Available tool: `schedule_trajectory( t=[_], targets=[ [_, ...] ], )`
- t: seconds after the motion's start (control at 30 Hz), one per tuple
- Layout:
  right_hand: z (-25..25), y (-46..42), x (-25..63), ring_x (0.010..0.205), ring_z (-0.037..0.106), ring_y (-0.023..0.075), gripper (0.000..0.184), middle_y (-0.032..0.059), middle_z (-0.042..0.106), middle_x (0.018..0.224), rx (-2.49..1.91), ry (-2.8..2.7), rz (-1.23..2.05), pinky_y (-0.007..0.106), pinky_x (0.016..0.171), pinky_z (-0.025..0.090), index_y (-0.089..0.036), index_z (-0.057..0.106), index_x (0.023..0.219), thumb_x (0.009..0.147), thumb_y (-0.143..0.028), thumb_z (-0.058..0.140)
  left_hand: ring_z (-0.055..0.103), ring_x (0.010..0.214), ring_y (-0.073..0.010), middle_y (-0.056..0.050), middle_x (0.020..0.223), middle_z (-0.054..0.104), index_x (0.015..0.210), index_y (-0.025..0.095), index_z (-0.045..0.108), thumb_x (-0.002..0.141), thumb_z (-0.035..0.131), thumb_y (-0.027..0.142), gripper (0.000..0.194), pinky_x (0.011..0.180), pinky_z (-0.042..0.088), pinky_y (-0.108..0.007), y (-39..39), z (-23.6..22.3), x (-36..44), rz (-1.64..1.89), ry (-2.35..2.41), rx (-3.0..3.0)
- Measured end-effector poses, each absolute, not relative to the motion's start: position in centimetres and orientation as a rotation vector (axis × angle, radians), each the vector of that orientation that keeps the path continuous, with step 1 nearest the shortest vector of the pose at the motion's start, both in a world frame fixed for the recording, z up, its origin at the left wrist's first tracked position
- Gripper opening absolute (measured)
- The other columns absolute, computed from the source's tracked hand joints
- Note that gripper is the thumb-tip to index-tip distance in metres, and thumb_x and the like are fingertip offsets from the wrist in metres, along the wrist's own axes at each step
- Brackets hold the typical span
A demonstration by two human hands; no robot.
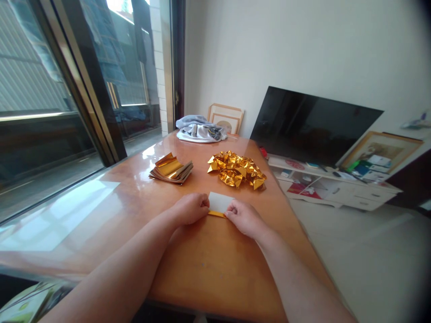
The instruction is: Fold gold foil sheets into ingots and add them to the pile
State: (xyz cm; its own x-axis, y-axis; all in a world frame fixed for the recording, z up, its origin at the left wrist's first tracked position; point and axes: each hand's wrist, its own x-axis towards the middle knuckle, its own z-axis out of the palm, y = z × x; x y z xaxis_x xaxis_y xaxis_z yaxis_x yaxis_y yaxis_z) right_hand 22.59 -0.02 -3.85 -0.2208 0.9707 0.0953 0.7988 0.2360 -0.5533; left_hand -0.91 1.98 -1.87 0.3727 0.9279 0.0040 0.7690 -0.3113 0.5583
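A small sheet of gold foil paper (219,202), white side up with a folded gold strip along its near edge, lies on the glossy wooden table (202,264). My left hand (190,208) pinches its left end with curled fingers. My right hand (245,217) pinches its right end the same way. Beyond my hands, a stack of flat gold foil sheets (171,169) sits to the left. A pile of folded gold paper pieces (237,169) sits to the right of that stack.
A bundle of grey and white cloth (199,129) lies at the table's far end, with a picture frame (226,118) behind it. A glass sliding door (67,89) runs along the left. A dark TV screen (310,125) leans over a low white cabinet (336,188) on the right.
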Motion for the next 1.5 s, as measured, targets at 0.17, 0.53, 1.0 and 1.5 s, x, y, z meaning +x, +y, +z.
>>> schedule_trajectory(
  t=[0.17, 0.53, 1.0, 1.5],
  targets=[
    [-3.5, -0.1, 22.5, 0.07, 0.054, 0.0142, 0.013, 0.0003, 0.067, 0.081, -1.626, -2.09, 0.555, 0.024, 0.057, 0.029, -0.021, 0.064, 0.083, 0.087, -0.033, 0.062, 0.061, 0.076, -0.0184, -0.002, 0.084, 0.069, 0.085, 0.022, 0.067, 0.077, 0.055, 0.025, 0.015, 0.065, 0.043, -0.026, 2.2, -1.9, -1.1, 0.467, 1.426, 2.128],
    [-3.5, 0.1, 22.6, 0.067, 0.053, 0.0137, 0.014, -0.0001, 0.067, 0.077, -1.647, -2.087, 0.579, 0.024, 0.055, 0.027, -0.021, 0.063, 0.081, 0.087, -0.034, 0.061, 0.061, 0.073, -0.0156, 0.0, 0.085, 0.068, 0.096, 0.019, 0.062, 0.079, 0.054, 0.026, 0.02, 0.062, 0.044, -0.023, 2.0, -1.8, -1.3, 0.508, 1.343, 2.036],
    [-3.7, 0.2, 22.6, 0.068, 0.053, 0.0133, 0.011, -0.0008, 0.067, 0.078, -1.632, -2.072, 0.563, 0.023, 0.057, 0.028, -0.021, 0.062, 0.078, 0.085, -0.03, 0.063, 0.06, 0.073, -0.017, 0.0, 0.082, 0.067, 0.089, 0.022, 0.062, 0.076, 0.055, 0.024, 0.015, 0.06, 0.039, -0.025, 2.3, -2.6, -1.0, 0.465, 1.485, 2.158],
    [-3.8, 0.2, 22.6, 0.067, 0.053, 0.0132, 0.011, -0.0012, 0.066, 0.076, -1.639, -2.029, 0.61, 0.023, 0.057, 0.03, -0.02, 0.061, 0.08, 0.083, -0.03, 0.065, 0.059, 0.086, -0.0219, -0.005, 0.094, 0.066, 0.086, 0.023, 0.061, 0.078, 0.056, 0.017, 0.011, 0.072, 0.04, -0.031, 0.7, -1.6, 0.6, 0.47, 1.579, 2.379]
  ],
)
